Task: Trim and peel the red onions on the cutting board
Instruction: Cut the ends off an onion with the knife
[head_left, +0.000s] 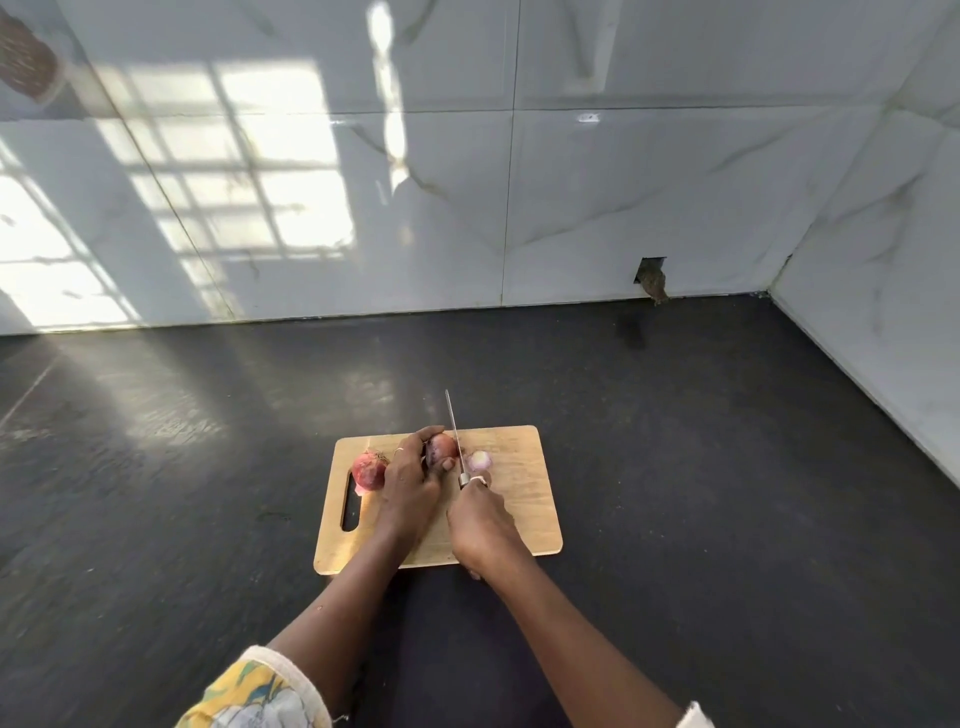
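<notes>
wooden cutting board (519, 519) lies flat on the dark table (701, 467); its handle slot (350, 506) is at the board's left end.

left hand (410, 483): over the board's far middle, fingers curled over one red onion (442, 447), clamped on it and pinning it to the board. a ring (399, 451) shows on one finger.

right hand (480, 519): over the board's near middle, fingers closed tight round the handle of a knife (453, 431). the blade stands on edge and points away from the person, against the right side of the gripped onion. its tip reaches past the board's far edge.

second onion (369, 470): unpeeled, on the board's left part, just beyond the slot and beside the left hand. whether hand and onion touch cannot be told.

cut piece (479, 459): pale, purple-rimmed, on the board just right of the blade, apart from the gripped onion.

beyond the board's far edge, a white tiled wall (571, 208) meets the table. a patterned sleeve (249, 696) shows on the left arm, well short of the board's near edge.
</notes>
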